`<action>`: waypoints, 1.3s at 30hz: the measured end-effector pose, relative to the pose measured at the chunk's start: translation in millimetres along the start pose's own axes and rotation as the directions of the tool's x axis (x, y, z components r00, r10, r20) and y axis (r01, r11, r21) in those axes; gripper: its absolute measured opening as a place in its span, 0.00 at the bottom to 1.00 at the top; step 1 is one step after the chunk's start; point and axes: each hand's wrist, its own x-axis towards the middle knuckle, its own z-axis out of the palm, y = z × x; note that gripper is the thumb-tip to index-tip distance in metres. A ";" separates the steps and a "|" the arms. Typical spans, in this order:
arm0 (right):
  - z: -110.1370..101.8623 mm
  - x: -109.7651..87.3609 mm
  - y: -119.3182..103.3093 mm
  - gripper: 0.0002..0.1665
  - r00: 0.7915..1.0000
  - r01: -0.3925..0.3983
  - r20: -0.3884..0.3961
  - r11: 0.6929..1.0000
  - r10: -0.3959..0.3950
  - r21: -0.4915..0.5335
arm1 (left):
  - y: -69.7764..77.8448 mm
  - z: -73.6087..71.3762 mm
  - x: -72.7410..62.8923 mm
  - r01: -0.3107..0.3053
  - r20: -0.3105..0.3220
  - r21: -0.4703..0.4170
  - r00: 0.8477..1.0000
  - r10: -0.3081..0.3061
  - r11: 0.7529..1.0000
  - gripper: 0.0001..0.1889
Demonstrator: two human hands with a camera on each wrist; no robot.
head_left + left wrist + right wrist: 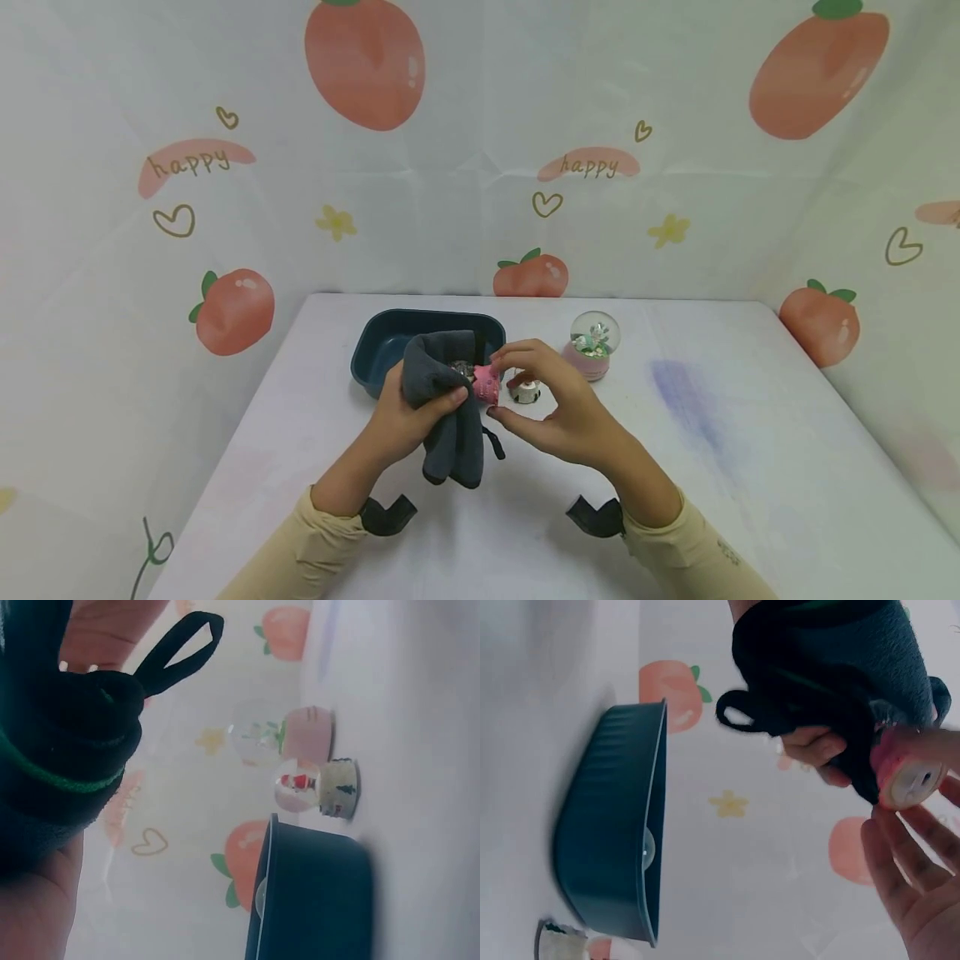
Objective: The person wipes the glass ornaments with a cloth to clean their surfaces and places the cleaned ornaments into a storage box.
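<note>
My left hand (405,421) grips a folded dark blue-grey towel (453,437) with a black hanging loop (176,656). The towel wraps round a small snow globe with a pink base (487,385); its clear dome is mostly hidden in the cloth. My right hand (558,408) pinches the pink base between thumb and fingertips. The pale underside of the base (915,782) faces the right wrist camera, with the fingertips at its edge.
Behind the towel stands a dark teal box (375,342); a clear dome (648,849) shows at its rim. Right of the box are a snow globe with a white base (339,787) and a larger one with a pink base (588,362), both on the white table (720,483).
</note>
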 end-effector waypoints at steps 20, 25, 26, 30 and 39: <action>-2.6 0.1 -0.5 0.34 0.994 -0.109 0.008 0.994 0.109 -0.025 | 0.6 0.4 -1.3 0.033 0.018 0.002 0.999 -0.033 0.999 0.27; -2.7 -1.2 -0.6 0.26 0.986 -0.162 0.026 0.987 0.162 -0.002 | 3.0 0.5 -1.1 0.025 0.022 -0.016 0.999 -0.025 1.000 0.29; -2.6 -1.3 -0.1 0.27 0.989 -0.148 0.028 0.989 0.148 0.001 | 3.0 0.4 -0.7 0.025 0.020 -0.015 0.999 -0.025 1.000 0.29; -1.9 -0.1 1.9 0.32 0.999 -0.036 0.008 0.999 0.036 -0.001 | 1.8 0.0 0.4 0.020 0.019 -0.002 1.000 -0.020 1.000 0.31; -3.0 -2.8 0.9 0.29 0.992 -0.125 0.028 0.991 0.126 -0.044 | 0.8 0.8 -1.2 0.023 0.011 -0.005 1.000 -0.023 1.000 0.28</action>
